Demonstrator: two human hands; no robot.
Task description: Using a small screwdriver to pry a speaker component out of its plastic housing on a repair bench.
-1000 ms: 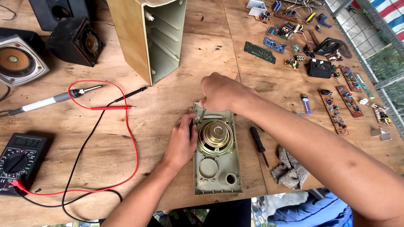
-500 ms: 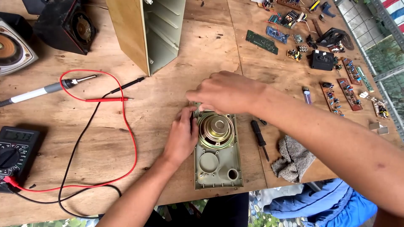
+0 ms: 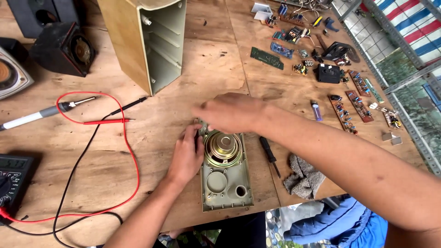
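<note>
The panel (image 3: 226, 177), lying flat near the table (image 3: 151, 138) edge, is steadied by the left hand (image 3: 186, 156) on its left rim; the right hand (image 3: 229, 112) hovers over the top, grip indiscernible; rigid, light plastic, judged best held by edges; speaker (image 3: 223, 148) fragile.

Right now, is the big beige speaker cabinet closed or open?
Open: the beige cabinet shows its hollow ribbed inside; its front panel lies flat on the table.

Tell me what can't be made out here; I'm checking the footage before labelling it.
Head view, the only one:
- Right hand: blurred; its grip is unclear.
- Top edge of the speaker panel: hidden under that hand.
- Meter: cut off by the left edge.
- Circuit boards: parts too small to tell.
- Left hand: fingertips hidden against the panel's edge.
</note>
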